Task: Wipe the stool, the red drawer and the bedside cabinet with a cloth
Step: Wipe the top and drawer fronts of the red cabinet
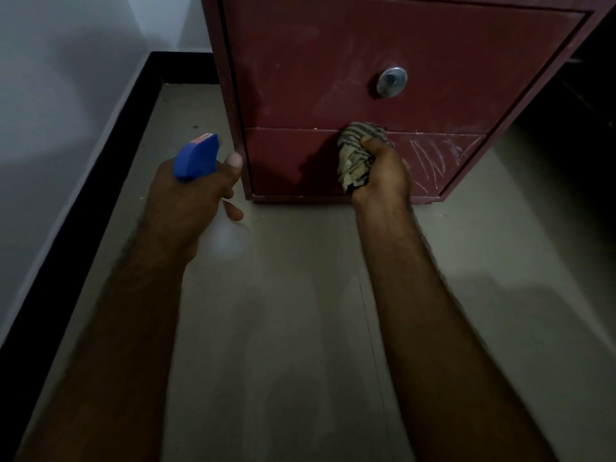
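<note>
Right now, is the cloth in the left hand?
No, the right hand grips the cloth; the left hand holds a spray bottle.

The floor [300, 328] is grey-beige tile, dim and faintly glossy, with one thin seam [366, 311] running near to far down its middle. At the far side a red cabinet [333, 61] stands directly on it (to its right the floor falls into deep shadow). A small dark spot [195, 127] lies far left. A few pale crumbs [141, 197] sit nearer, close to the black skirting [83, 211] bordering the floor's left edge.
</note>
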Action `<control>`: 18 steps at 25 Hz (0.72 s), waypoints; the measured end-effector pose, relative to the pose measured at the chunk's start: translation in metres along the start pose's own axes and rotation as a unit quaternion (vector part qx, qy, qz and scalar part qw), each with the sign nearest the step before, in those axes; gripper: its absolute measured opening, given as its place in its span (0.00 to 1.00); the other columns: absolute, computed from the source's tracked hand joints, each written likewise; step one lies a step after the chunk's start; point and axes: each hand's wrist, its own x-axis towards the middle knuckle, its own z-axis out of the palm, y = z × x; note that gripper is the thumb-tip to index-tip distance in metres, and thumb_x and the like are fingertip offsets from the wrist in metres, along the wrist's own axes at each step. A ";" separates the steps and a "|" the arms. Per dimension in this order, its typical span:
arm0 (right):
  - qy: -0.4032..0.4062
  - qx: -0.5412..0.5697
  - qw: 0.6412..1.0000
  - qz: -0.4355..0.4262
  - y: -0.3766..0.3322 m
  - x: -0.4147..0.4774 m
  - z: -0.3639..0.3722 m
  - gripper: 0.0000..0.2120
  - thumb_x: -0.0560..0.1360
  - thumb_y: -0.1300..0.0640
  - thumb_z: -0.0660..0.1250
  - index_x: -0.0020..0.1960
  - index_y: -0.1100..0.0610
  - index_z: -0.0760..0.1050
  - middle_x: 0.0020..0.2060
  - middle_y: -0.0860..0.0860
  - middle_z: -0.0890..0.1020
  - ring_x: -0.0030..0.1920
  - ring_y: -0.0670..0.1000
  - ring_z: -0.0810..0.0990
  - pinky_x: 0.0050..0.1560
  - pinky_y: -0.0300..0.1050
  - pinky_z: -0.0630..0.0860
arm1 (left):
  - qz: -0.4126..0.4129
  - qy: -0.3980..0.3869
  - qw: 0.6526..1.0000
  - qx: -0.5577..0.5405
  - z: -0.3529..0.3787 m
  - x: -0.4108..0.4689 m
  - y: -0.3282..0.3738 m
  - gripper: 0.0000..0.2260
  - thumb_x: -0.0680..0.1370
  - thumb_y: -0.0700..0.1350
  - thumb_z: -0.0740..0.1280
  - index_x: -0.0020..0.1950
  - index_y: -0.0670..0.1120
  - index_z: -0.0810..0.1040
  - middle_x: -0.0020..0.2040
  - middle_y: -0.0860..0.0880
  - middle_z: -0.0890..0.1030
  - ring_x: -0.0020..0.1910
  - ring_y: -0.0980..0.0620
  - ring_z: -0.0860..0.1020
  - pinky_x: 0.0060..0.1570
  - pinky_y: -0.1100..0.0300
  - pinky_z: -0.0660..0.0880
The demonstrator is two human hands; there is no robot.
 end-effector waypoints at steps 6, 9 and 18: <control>-0.030 -0.043 0.998 0.029 -0.013 0.010 -0.016 0.22 0.76 0.69 0.69 0.68 0.73 0.72 0.52 0.69 0.84 0.36 0.59 0.86 0.31 0.48 0.81 | 0.023 -0.014 1.000 -0.008 0.025 0.006 -0.003 0.05 0.78 0.55 0.71 0.48 0.56 0.78 0.42 0.47 0.82 0.37 0.42 0.84 0.53 0.45 0.81; -0.034 -0.093 0.993 0.060 -0.015 0.007 -0.017 0.17 0.76 0.68 0.69 0.64 0.72 0.74 0.41 0.66 0.85 0.30 0.58 0.83 0.29 0.47 0.80 | 0.017 -0.028 0.999 0.005 0.039 0.008 -0.007 0.14 0.79 0.55 0.70 0.53 0.45 0.77 0.43 0.46 0.82 0.37 0.43 0.84 0.51 0.56 0.76; -0.012 -0.197 0.980 -0.006 -0.032 0.007 -0.018 0.22 0.64 0.69 0.79 0.56 0.70 0.77 0.40 0.65 0.86 0.34 0.64 0.87 0.34 0.55 0.82 | 0.009 -0.043 0.999 -0.005 0.071 0.010 -0.008 0.19 0.79 0.53 0.71 0.54 0.37 0.77 0.43 0.40 0.80 0.38 0.45 0.83 0.33 0.77 0.72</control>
